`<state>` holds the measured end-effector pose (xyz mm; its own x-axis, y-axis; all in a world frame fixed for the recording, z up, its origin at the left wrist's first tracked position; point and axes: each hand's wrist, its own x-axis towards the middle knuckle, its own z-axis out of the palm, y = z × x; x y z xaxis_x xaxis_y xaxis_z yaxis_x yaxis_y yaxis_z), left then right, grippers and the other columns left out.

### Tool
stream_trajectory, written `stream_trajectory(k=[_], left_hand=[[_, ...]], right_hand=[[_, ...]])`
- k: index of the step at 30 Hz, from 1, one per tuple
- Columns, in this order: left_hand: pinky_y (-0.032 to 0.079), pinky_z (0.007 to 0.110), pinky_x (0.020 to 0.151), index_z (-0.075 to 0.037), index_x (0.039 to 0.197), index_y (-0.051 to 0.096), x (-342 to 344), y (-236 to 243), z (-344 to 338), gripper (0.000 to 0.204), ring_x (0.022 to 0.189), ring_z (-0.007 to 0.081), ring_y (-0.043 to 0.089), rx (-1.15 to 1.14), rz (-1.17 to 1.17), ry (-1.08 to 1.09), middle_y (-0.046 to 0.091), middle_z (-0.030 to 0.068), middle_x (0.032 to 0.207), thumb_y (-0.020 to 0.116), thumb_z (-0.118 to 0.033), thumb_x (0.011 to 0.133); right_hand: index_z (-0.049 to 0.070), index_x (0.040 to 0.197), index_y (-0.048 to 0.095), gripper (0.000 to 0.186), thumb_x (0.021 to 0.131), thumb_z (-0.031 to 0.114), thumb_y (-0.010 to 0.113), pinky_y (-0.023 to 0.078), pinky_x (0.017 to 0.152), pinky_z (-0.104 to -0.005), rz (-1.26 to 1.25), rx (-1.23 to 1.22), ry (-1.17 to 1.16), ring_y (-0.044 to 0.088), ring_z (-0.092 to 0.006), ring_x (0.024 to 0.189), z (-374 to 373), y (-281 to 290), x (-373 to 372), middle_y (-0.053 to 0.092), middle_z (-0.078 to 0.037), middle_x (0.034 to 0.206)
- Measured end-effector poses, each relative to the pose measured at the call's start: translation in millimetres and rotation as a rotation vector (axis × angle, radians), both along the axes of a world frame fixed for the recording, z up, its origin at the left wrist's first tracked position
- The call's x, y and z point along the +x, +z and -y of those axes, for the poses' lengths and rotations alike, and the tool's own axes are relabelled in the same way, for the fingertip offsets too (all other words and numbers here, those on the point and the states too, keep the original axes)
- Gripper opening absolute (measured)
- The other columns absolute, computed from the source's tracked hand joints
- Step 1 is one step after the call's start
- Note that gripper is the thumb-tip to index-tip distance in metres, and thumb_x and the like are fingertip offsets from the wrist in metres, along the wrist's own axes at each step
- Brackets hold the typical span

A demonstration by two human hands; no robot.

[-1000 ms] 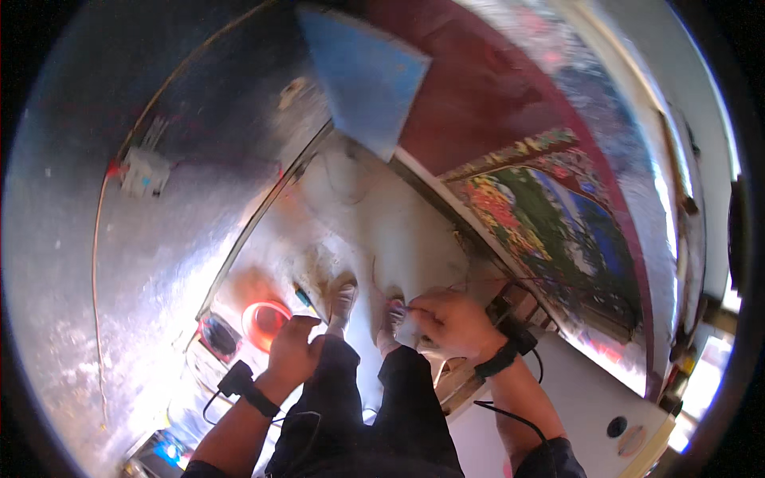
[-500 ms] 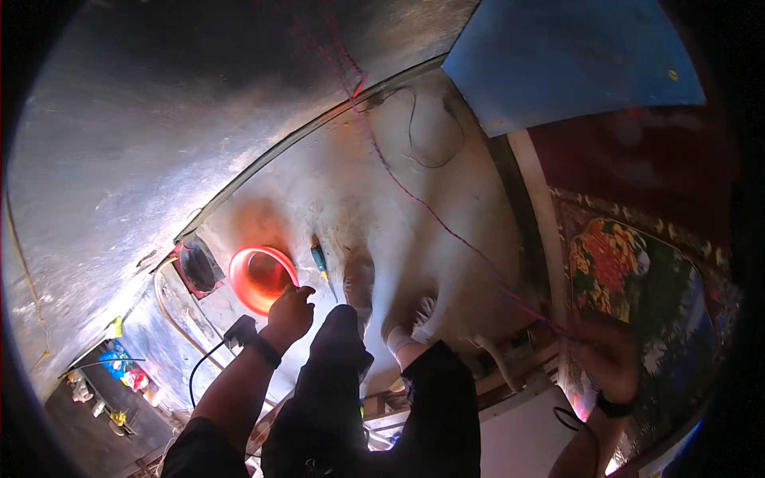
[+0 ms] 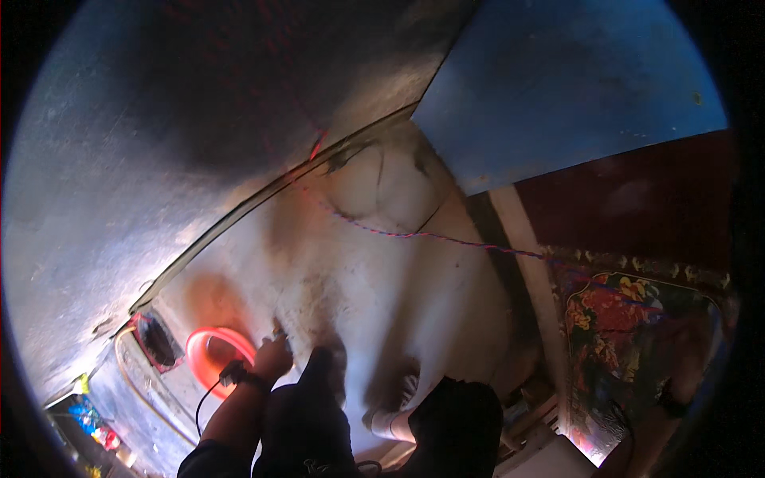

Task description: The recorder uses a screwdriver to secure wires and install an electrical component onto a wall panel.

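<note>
My left hand [image 3: 272,358] is low over the floor, right of an orange-red plastic tub [image 3: 202,366]. Its fingers are closed over a slim teal-handled tool; only the dark handle end [image 3: 277,326] shows above them. At the far right, my right hand [image 3: 687,370] is dim and blurred in shadow, before a patterned cloth. A twisted red-and-blue wire [image 3: 446,237] runs across the floor from the wall and stretches toward that hand. The fingers are hidden, so their grip on the wire does not show.
A grey wall [image 3: 119,159] rises on the left, and a blue panel [image 3: 574,88] stands at the upper right. A thin dark cable loop [image 3: 381,179] lies near the wall. Flowered cloth [image 3: 613,342] hangs at right. My knees [image 3: 458,426] are at the bottom.
My left hand has moved from the tub's rim onto the teal-handled tool. My right hand has moved farther right, and the wire has swung into a flatter line. The view has shifted.
</note>
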<state>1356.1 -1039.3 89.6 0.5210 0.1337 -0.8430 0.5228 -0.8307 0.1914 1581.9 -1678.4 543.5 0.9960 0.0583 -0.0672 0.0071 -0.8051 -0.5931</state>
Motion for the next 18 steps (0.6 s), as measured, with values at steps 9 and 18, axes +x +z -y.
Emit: stream_trajectory(k=[9, 18], left_hand=[[0.052, 0.053, 0.083, 0.0, 0.149, 0.018, -68.8, -136.8, -42.7, 0.079, 0.094, 0.0485, 0.062, 0.026, 0.081, 0.105, 0.061, 0.0338, 0.108, 0.056, -0.021, 0.083], [0.054, 0.048, 0.079, -0.009, 0.123, 0.055, 5.2, -84.0, -5.6, 0.043, 0.096, 0.0416, 0.063, 0.037, 0.103, -0.004, 0.064, 0.0262, 0.103, 0.06, -0.027, 0.084]], right_hand=[[0.005, 0.116, 0.058, 0.027, 0.098, 0.024, 0.052, 0.048, 0.081, -0.0315, 0.295, 0.212, -0.101, 0.058, -0.0149, 0.101, -46.8, -5.0, 32.4, 0.059, -0.007, 0.115], [0.003, 0.1, 0.06, 0.019, 0.092, 0.021, 0.06, 0.05, 0.084, -0.0362, 0.41, 0.215, -0.172, 0.061, -0.0162, 0.078, -61.3, -14.3, 33.1, 0.062, -0.004, 0.084]])
